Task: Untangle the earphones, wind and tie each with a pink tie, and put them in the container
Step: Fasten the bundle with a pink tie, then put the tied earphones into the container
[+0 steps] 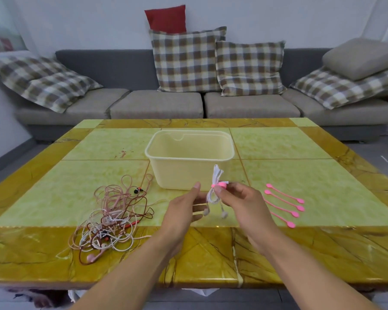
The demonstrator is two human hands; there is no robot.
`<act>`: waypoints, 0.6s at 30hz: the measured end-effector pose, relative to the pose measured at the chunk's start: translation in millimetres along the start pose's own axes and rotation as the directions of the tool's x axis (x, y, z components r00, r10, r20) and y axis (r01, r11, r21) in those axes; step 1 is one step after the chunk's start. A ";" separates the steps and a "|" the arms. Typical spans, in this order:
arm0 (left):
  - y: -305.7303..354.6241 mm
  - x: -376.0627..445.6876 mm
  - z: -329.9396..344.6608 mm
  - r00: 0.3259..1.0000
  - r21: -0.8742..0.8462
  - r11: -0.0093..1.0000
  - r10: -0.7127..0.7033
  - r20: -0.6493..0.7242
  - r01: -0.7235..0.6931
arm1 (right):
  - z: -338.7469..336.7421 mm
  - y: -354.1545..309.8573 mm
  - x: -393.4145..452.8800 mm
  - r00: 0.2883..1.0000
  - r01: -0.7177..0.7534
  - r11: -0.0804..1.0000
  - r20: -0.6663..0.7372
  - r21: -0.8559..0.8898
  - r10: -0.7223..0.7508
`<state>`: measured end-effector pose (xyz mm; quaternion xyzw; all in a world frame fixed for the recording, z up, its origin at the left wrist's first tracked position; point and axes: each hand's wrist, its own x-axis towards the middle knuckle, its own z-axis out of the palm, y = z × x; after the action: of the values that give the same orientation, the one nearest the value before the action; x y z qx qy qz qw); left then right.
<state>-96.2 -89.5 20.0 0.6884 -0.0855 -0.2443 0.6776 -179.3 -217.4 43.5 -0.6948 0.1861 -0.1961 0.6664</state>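
- The tangle of earphones [112, 220] lay at the left of the table [278, 144], pink, white and dark red cords knotted together, well apart from both my hands and closer to my left.
- My left hand [184, 211] hovered just left of the wound bundle, thumb up and fingers loosely extended; I judged its grip wide and holding nothing, though the fingertips were partly hidden behind the cord.
- The white earphone bundle [214, 193] hung between my hands, its long axis roughly upright, the looped end fanning upward and two earbuds dangling below.
- A pink tie [219, 185] sat around the bundle's waist, and my right hand [240, 202] had its grip narrow, pinching the bundle there.
- The container [189, 157] stood directly beyond the bundle, its near wall just behind the loops and its open mouth higher and farther away; I judged the coming move to be a short lift forward over the near rim, with my right hand the nearer one.
- Four spare pink ties [284, 204] lay in a row to the right, near my right hand, with open room around the container on both sides.
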 end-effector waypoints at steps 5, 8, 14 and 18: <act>25.4 30.1 -5.5 0.981 -0.299 0.954 -0.076 -0.178 0.020 | 0.8 -3.5 6.1 0.993 -0.114 0.951 -0.009 0.286 0.122; 35.5 40.6 0.6 0.979 -0.369 0.928 -0.110 -0.171 0.040 | 1.7 -5.5 6.6 0.977 -0.205 0.904 0.019 0.376 0.214; 49.0 64.6 0.9 0.954 -0.369 0.926 -0.177 -0.242 0.078 | -1.3 -6.5 8.0 0.943 -0.307 0.860 0.012 0.408 0.332; 49.9 67.3 -3.6 0.952 -0.352 0.929 -0.204 -0.229 0.115 | -3.6 -7.2 8.7 0.941 -0.322 0.858 0.037 0.400 0.336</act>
<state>-25.6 -119.8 53.7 0.5943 0.1040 -0.2171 0.7673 -173.8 -224.7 51.1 -0.4985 0.2690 -0.1250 0.8145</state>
